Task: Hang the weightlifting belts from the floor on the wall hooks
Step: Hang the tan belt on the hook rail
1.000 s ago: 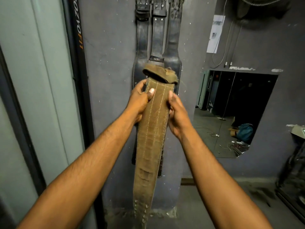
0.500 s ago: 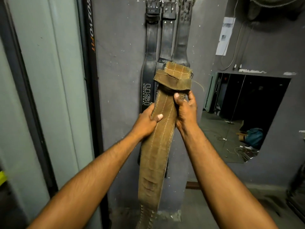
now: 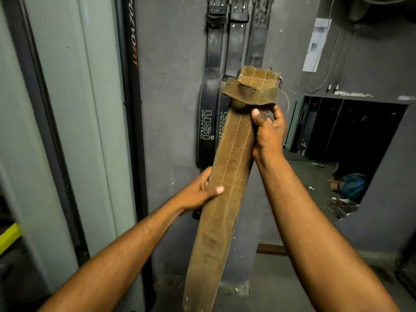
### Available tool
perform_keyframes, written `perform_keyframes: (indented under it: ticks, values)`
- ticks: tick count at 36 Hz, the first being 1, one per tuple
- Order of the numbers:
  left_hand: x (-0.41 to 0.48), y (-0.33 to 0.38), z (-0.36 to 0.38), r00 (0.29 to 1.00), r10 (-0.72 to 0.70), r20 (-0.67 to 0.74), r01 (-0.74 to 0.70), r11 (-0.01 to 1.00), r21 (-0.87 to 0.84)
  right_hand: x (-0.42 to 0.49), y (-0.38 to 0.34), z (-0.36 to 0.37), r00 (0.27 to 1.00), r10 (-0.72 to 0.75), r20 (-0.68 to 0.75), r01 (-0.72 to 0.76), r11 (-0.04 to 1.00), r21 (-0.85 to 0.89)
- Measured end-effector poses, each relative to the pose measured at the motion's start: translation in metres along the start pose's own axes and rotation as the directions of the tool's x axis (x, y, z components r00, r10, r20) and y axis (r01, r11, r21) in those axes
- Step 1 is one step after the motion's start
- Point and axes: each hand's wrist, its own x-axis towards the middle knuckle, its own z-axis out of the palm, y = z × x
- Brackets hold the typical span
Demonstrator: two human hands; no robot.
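Note:
A long brown suede weightlifting belt (image 3: 227,176) stands nearly upright in front of me, its folded buckle end at the top and its tail reaching down out of frame. My right hand (image 3: 269,131) grips the belt's right edge just under the folded top. My left hand (image 3: 200,191) holds the belt's left edge lower down, thumb across the front. Behind it, three black belts (image 3: 210,86) hang side by side on the grey wall; their hooks lie at the frame's top edge and are not clearly visible.
A black upright post with orange lettering (image 3: 131,86) and a pale green panel (image 3: 67,131) stand to the left. At the right, a mirror or opening (image 3: 351,149) in the grey wall shows a cluttered floor. A paper sheet (image 3: 316,43) and cables hang above it.
The belt has risen and tilted, its top going up and to the right. My right hand climbed to just under the folded end, while my left hand slid lower down the belt.

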Motion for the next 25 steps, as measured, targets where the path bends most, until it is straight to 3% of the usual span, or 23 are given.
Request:
perform_keyframes:
  ticks: [7,12,17,25]
  values:
    - [-0.006,-0.038,0.016,0.952,0.032,-0.303,0.019,0.986,0.165,-0.006,0.002,0.003,0.999,0.039,-0.034,-0.040,0.999,-0.012]
    - [-0.021,-0.057,0.006,0.992,-0.071,-0.107,0.083,0.991,0.108,-0.001,0.001,0.001,0.999,0.022,-0.048,-0.022,1.000,0.001]
    - [-0.031,-0.082,0.001,0.957,-0.048,-0.285,0.128,0.955,0.267,-0.001,0.006,0.000,0.995,0.059,-0.080,-0.054,0.997,0.062]
    - [-0.054,-0.114,0.005,0.960,-0.174,-0.220,0.237,0.922,0.307,-0.005,0.013,0.000,0.992,0.100,-0.077,-0.095,0.993,0.075]
